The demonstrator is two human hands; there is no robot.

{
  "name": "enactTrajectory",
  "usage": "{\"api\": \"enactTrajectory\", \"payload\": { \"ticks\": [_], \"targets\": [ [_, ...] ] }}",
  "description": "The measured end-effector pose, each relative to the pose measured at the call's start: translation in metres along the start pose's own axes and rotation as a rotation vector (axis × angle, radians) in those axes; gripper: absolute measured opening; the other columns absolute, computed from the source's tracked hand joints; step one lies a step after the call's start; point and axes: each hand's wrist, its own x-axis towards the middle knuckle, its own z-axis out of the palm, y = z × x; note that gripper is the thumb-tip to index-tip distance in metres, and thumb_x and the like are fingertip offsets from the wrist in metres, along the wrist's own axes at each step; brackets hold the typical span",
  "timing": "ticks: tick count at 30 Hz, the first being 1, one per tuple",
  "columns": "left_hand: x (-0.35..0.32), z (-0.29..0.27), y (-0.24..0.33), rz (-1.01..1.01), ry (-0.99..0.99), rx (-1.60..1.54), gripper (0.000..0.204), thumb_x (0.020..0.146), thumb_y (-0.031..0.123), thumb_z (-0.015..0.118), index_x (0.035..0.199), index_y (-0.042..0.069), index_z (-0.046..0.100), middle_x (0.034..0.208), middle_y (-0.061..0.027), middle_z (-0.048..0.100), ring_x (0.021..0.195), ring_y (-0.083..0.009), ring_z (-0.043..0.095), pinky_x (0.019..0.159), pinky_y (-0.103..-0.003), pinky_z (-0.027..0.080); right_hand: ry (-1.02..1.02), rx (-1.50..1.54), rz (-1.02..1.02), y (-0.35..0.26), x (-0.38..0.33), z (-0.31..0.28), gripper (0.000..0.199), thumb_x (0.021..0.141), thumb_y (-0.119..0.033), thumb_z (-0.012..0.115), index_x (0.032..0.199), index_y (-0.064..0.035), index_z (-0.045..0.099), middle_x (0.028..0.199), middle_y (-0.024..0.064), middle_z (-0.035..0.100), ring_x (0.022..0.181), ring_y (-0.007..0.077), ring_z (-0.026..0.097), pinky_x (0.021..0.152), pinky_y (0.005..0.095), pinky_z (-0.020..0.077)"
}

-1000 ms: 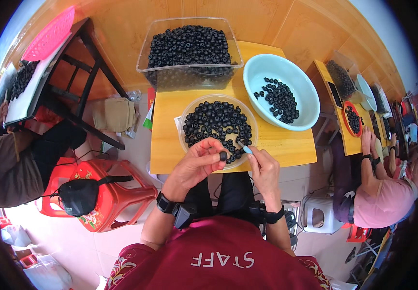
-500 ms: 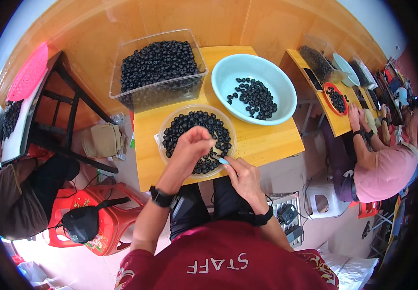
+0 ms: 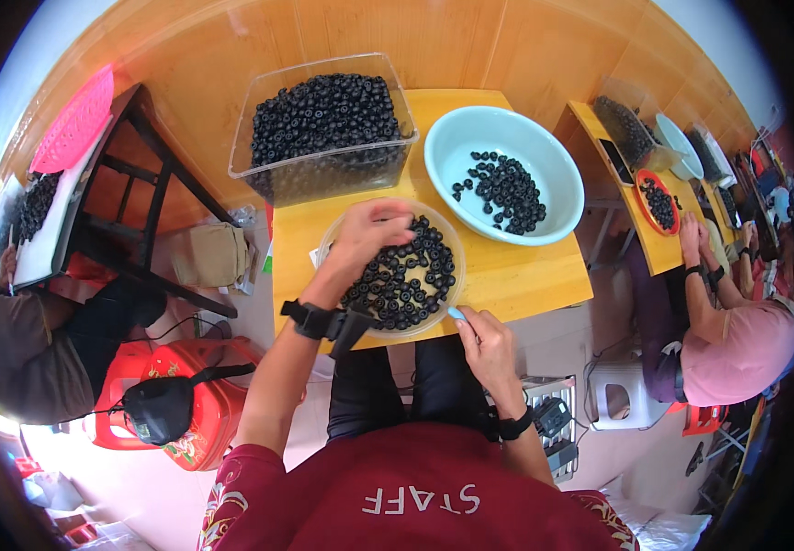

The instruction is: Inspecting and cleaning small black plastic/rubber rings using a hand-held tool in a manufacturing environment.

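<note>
A shallow round clear tray [image 3: 456,275] holds many small black ring-like pieces [image 3: 406,285], with a hole showing in several of them. My left hand [image 3: 371,237] is over its far left part, fingers apart and nothing visible held between them. Beside the tray's near right rim, my right hand [image 3: 489,347] is closed around a small tool with a light blue handle [image 3: 456,313]; its working end cannot be made out. A large clear bin [image 3: 323,176] heaped with the same black pieces stands behind, and a light blue basin [image 3: 567,207] with a smaller pile stands at the back right.
All these sit on a yellow wooden table [image 3: 516,285] against a wood-panelled wall. A red stool [image 3: 199,441] with a black bag [image 3: 160,418] is at the left. Co-workers sit on both sides; the right one is at another yellow table [image 3: 658,253] with a red tray [image 3: 658,202].
My left hand has lifted away from the tool tip toward the tray's far left side, its pinch loosened. My right hand has drawn back toward me with the blue-handled tool. The view has shifted slightly.
</note>
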Motion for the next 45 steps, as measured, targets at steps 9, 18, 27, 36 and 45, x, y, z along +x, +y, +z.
{"api": "enactTrajectory", "payload": {
  "ticks": [9,18,27,36,45],
  "targets": [
    [0.011,-0.035,-0.058,0.39,0.254,1.06,0.03,0.076,0.003,0.062,0.106,0.002,0.062,0.096,-0.0202,0.056,0.093,-0.0386,0.057,0.081,-0.043,0.048,0.035,0.058,-0.082,-0.009,0.006,0.01,0.014,0.086,-0.011,0.063,0.098,-0.0039,0.067,0.07,0.0131,0.059,0.059,0.0308,0.057,0.052,0.0375,0.0437],
    [-0.012,-0.024,-0.062,0.46,0.181,1.215,0.033,0.073,-0.001,0.064,0.106,0.001,0.059,0.098,-0.0179,0.049,0.092,-0.0374,0.053,0.081,-0.042,0.045,0.081,0.084,0.003,-0.005,0.006,0.038,0.015,0.085,-0.012,0.063,0.097,-0.0041,0.067,0.078,0.0142,0.064,0.068,0.0341,0.062,0.058,0.0395,0.047],
    [-0.051,-0.011,-0.058,0.318,0.078,0.964,0.021,0.071,-0.004,0.065,0.092,0.001,0.06,0.101,-0.0133,0.051,0.092,-0.0333,0.056,0.079,-0.04,0.046,0.063,0.105,0.052,-0.003,0.007,0.045,0.015,0.085,-0.012,0.063,0.098,-0.0047,0.067,0.078,0.0143,0.063,0.067,0.0338,0.062,0.058,0.0393,0.0468],
    [-0.078,0.006,-0.061,0.15,0.014,0.647,0.018,0.074,-0.002,0.068,0.09,0.001,0.062,0.093,-0.0087,0.061,0.086,-0.0222,0.062,0.079,-0.031,0.049,0.085,0.116,0.041,0.0,0.005,0.043,0.015,0.085,-0.011,0.063,0.098,-0.0042,0.067,0.079,0.0145,0.064,0.068,0.0339,0.062,0.059,0.0383,0.0474],
    [-0.09,0.009,-0.058,0.093,0.046,-0.142,0.016,0.085,0.001,0.064,0.101,0.0,0.06,0.098,-0.0107,0.067,0.088,-0.0154,0.065,0.081,-0.027,0.053,0.099,0.144,0.015,0.002,0.004,0.04,0.015,0.085,-0.01,0.064,0.098,-0.0025,0.067,0.08,0.0137,0.065,0.066,0.03,0.063,0.057,0.0351,0.0478]
  ]
}}
